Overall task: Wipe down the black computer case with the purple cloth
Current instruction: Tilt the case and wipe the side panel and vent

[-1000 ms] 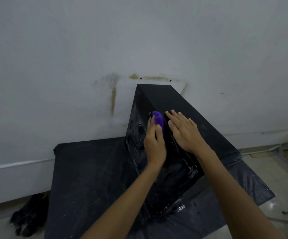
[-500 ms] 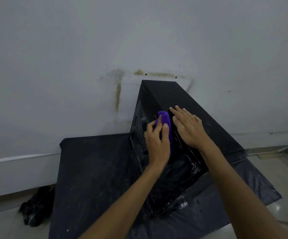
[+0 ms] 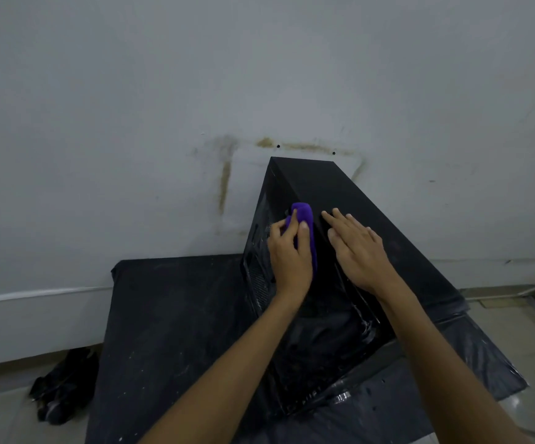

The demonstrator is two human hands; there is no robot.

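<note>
The left hand [image 3: 290,261] covers most of the folded purple cloth [image 3: 305,216]; only a strip beyond its fingers [image 3: 304,233] shows. Nearer than the fingers, the black metal computer case's [image 3: 324,187] open side is too dark to read. Both forearms [image 3: 227,373] run off the bottom edge.

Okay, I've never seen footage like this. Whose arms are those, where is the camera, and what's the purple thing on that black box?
There is no machine here. The camera is worn on a person's head and looks forward and down, so the arms are that person's own. The left hand grips a purple cloth against a black computer case, which it is wiping. The right hand lies flat on the case with straight fingers. The case sits on a black sheet in front of a stained white wall. A dark bundle lies at the left.
</note>
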